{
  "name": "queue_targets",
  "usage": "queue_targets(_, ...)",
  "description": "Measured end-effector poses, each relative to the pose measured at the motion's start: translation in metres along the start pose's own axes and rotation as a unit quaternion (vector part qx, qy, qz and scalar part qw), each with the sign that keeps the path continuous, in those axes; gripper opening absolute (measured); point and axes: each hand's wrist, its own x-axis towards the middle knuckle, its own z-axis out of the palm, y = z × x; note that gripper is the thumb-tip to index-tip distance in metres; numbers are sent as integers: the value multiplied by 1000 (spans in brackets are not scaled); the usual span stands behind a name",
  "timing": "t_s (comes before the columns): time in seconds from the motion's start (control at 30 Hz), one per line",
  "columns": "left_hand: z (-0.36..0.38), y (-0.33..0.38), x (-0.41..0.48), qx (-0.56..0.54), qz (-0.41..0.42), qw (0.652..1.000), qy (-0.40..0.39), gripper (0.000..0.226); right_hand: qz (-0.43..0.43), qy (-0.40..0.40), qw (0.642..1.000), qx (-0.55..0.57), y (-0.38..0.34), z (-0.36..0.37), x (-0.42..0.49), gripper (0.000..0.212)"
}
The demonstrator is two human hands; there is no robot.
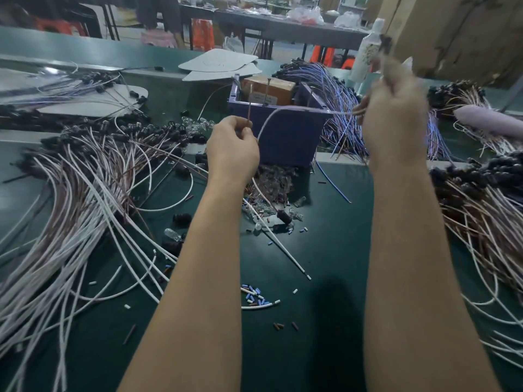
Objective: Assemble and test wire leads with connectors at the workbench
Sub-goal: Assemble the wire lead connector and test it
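Note:
My left hand (pixel 233 147) is raised above the green bench and pinches a thin brown wire lead (pixel 249 116) that stands up out of the fist. A white wire lead (pixel 283 111) arcs from that hand across to my right hand (pixel 394 120). The right hand, blurred by motion, grips that white lead and holds a lead with a black connector (pixel 385 42) sticking up above it. Below the left hand another lead hangs down to a black connector (pixel 284 216) lying on the bench.
A purple bin (pixel 288 137) holding a brown box (pixel 270 89) stands behind the hands. Piles of white and brown leads (pixel 85 193) lie left, blue ones (pixel 339 108) behind, more at the right (pixel 481 216). Small sleeve pieces (pixel 256 297) and clear bulbs (pixel 271 182) litter the bench.

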Motion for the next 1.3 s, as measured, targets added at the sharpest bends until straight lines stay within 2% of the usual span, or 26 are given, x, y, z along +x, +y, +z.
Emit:
queue_targets(0.13, 4, -1, -1, 8, -2, 999, -32, 21, 70, -108, 989, -74, 26, 15, -12, 43)
queue_targets(0.2, 6, -2, -2, 12, -5, 999, -42, 22, 84, -101, 989, -67, 34, 19, -13, 32)
queue_targets(0.27, 8, -4, -2, 14, -3, 999, -46, 24, 92, -76, 992, -38, 40, 22, -17, 9)
queue_targets(0.33, 9, -5, -2, 14, -4, 999, -43, 27, 88, -42, 995, -7, 43, 24, -20, 7)
queue_targets(0.4, 9, -6, -4, 5, -9, 999, -37, 23, 115, -6, 989, 89, 44, 27, -21, 12)
queue_targets(0.43, 9, -7, -4, 0, -13, 999, -34, 19, 149, 4, 974, 169, 42, 28, -21, 14)
queue_targets(0.53, 9, -7, -4, -3, -17, 1000, -26, 13, 242, 10, 882, 403, 36, 30, -20, 16)
queue_targets(0.6, 9, -7, -4, -2, -15, 1000, -24, 11, 240, 22, 864, 443, 34, 29, -19, 20)
queue_targets(0.63, 9, -7, -4, -4, -15, 1000, -24, 10, 222, 29, 873, 433, 32, 28, -19, 21)
queue_targets(0.77, 8, -9, -2, -10, -16, 1000, -17, 11, 105, 45, 947, 299, 22, 21, -17, 14)
queue_targets(0.87, 8, -10, -2, -5, -13, 1000, -6, 10, 53, 36, 970, 235, 10, 10, -19, 15)
queue_targets(0.9, 7, -11, -2, -4, -12, 1000, -2, 11, 35, 41, 980, 193, 7, 6, -18, 17)
queue_targets(0.97, 7, -11, -2, -3, -13, 1000, 5, 11, 0, 38, 999, 31, 0, 0, -12, 20)
queue_targets(1.03, 7, -11, -2, -1, -10, 1000, 10, 11, 10, -21, 990, -142, -5, -5, -5, 27)
queue_targets(1.1, 8, -10, -2, 8, -2, 1000, 8, 12, 70, -96, 965, -232, -5, -7, -1, 32)
queue_targets(1.2, 9, -9, -3, 18, 6, 1000, -3, 12, 119, -152, 961, -198, 1, 5, -8, 21)
queue_targets(1.3, 9, -9, -4, 18, 6, 1000, -13, 12, 126, -89, 986, -70, 24, 24, -17, 24)
